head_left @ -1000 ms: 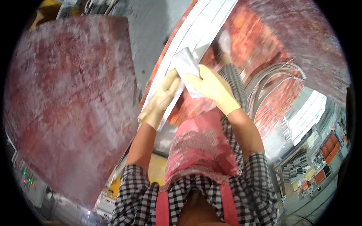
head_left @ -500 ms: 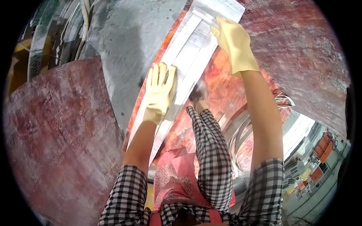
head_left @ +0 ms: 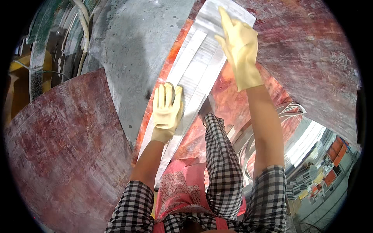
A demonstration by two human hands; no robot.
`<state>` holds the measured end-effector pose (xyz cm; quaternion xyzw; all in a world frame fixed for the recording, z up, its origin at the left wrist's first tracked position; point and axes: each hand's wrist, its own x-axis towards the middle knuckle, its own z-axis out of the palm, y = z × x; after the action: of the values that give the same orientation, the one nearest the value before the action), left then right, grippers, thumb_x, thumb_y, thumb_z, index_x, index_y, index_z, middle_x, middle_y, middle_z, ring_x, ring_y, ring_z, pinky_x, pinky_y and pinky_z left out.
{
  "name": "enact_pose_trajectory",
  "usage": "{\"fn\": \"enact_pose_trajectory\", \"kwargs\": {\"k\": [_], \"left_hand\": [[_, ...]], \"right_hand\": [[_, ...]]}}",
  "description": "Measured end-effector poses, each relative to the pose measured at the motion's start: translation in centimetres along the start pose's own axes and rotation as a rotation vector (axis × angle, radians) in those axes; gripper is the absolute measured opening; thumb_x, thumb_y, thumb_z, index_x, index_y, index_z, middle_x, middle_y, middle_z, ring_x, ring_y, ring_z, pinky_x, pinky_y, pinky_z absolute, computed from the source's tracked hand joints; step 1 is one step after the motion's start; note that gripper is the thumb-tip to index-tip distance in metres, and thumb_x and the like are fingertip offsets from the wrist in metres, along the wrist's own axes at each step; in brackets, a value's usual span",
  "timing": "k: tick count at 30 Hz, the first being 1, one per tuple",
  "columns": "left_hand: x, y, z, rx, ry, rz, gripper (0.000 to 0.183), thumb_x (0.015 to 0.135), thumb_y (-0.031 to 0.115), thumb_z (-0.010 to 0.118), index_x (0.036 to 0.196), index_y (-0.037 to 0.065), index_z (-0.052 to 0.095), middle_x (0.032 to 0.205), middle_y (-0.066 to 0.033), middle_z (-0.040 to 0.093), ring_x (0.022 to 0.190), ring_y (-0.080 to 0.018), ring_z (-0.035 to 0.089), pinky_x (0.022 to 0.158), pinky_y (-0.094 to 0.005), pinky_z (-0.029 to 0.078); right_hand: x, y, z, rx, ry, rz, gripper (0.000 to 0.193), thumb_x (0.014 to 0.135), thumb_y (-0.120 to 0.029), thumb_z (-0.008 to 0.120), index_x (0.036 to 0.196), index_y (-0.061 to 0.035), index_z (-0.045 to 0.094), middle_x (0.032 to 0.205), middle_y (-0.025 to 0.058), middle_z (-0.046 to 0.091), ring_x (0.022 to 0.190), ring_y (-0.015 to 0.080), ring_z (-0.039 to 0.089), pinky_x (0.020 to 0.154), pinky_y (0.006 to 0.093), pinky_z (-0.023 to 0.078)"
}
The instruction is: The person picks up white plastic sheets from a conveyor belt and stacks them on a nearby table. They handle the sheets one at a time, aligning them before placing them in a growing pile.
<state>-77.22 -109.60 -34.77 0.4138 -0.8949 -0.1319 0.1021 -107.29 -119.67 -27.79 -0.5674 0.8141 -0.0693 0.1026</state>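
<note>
A long white board or stack of white strips (head_left: 208, 62) runs diagonally in front of me, from near my lap to the top of the view. A narrower white strip (head_left: 189, 56) lies lengthwise on top of it. On the lower half of the board my left hand (head_left: 166, 112), in a cream rubber glove, rests flat with its fingers stretched forward. My right hand (head_left: 241, 50), gloved alike, is over the board's far right edge. Its index finger points out toward the far end and the thumb stands apart; the other fingers look bent. I see nothing held in it.
Under the white board is an orange-red mottled sheet (head_left: 237, 87). Dark red sheets lie at the left (head_left: 66, 147) and upper right (head_left: 303, 50), with grey concrete floor (head_left: 130, 46) between. Pale bands (head_left: 289, 110) coil at right. Pipes (head_left: 83, 31) stand at the upper left.
My right hand has gone from bent fingers at the board's edge to a stretched index finger. The short crosswise piece at the narrow strip's far end no longer shows. My left hand remains flat.
</note>
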Motion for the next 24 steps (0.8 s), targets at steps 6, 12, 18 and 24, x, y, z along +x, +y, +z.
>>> {"fn": "enact_pose_trajectory", "kwargs": {"k": [6,12,18,24], "left_hand": [[0.1,0.2,0.1,-0.024,0.047,0.030,0.053,0.086,0.012,0.071,0.137,-0.001,0.061,0.143,-0.0312,0.052,0.131,-0.0538,0.052,0.113,-0.0588,0.045],[0.4,0.3,0.1,0.000,0.068,0.043,0.053,0.086,0.011,0.071,0.136,-0.002,0.062,0.140,-0.0317,0.054,0.130,-0.0546,0.053,0.114,-0.0598,0.044],[0.0,0.1,0.2,-0.047,0.031,0.021,0.055,0.088,0.013,0.071,0.140,0.000,0.061,0.144,-0.0306,0.054,0.133,-0.0546,0.051,0.116,-0.0599,0.042],[0.4,0.4,0.1,0.027,0.066,0.003,0.043,0.091,0.017,0.070,0.132,0.004,0.066,0.137,-0.0248,0.060,0.129,-0.0479,0.058,0.112,-0.0557,0.048]], "right_hand": [[0.5,2.7,1.4,0.146,0.345,-0.053,0.091,0.088,-0.037,0.086,0.161,-0.0061,0.042,0.159,0.0223,0.051,0.146,0.0335,0.050,0.122,0.0362,0.040],[-3.1,4.7,1.7,1.394,0.303,0.741,0.083,0.103,-0.052,0.066,0.162,-0.0023,0.036,0.162,0.0195,0.045,0.148,0.0293,0.048,0.122,0.0440,0.043],[-2.4,1.6,1.1,1.344,0.010,0.869,0.083,0.102,-0.063,0.060,0.149,0.0039,0.048,0.134,0.0136,0.055,0.115,0.0216,0.056,0.108,0.0334,0.048],[-2.2,-0.1,1.1,1.222,0.148,0.884,0.076,0.101,-0.063,0.060,0.133,0.0060,0.057,0.102,0.0075,0.055,0.082,0.0151,0.051,0.085,0.0331,0.052]]}}
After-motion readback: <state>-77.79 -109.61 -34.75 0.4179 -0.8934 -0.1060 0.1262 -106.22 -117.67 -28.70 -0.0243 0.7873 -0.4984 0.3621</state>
